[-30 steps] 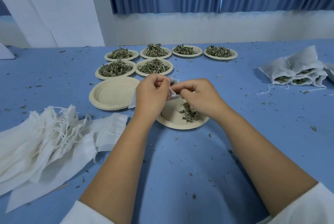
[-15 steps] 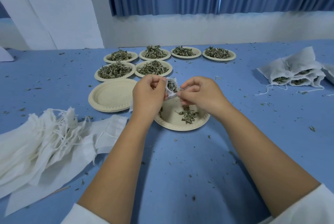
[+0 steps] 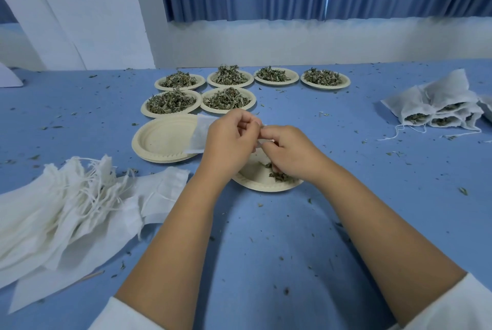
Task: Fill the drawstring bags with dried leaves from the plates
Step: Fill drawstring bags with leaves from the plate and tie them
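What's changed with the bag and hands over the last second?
The bag swung out leftward, now over the empty plate stack; its open mouth no longer shows. The left hand and right hand still pinch its top, closer together. Full plates, empty bags and filled bags unchanged.

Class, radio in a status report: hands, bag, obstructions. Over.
Left hand and right hand both pinching drawstring bag. Bag up off table, mouth hidden by fingers. Near plate holds few leaves. Nothing in the way.
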A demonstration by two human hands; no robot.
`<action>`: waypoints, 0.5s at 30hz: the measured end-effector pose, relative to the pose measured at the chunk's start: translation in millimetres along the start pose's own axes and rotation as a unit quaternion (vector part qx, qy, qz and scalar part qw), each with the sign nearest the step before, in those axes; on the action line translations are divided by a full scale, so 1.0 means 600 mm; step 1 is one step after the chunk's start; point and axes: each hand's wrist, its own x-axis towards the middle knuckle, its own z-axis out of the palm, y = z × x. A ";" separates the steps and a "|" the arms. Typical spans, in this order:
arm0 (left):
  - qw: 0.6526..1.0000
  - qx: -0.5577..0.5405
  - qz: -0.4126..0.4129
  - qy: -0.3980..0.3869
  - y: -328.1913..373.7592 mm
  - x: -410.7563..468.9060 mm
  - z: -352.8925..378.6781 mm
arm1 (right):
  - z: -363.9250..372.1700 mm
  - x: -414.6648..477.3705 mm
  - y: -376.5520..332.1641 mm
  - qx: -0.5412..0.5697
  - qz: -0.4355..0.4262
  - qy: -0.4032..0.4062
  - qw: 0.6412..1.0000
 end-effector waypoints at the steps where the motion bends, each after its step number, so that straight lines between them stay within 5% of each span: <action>1: 1.000 -0.004 -0.001 0.001 0.000 0.001 -0.001 | -0.002 -0.001 0.000 0.013 0.005 -0.015 1.000; 6: 0.998 -0.020 -0.006 0.067 -0.001 0.003 0.001 | -0.013 0.000 0.004 0.116 0.014 0.093 0.989; 9: 0.993 -0.033 -0.017 0.110 -0.004 0.006 -0.001 | -0.028 0.004 0.013 0.085 0.019 0.161 0.983; 15: 0.994 -0.031 -0.025 0.105 -0.004 0.005 0.000 | -0.046 -0.003 0.037 -0.111 0.057 -0.157 0.980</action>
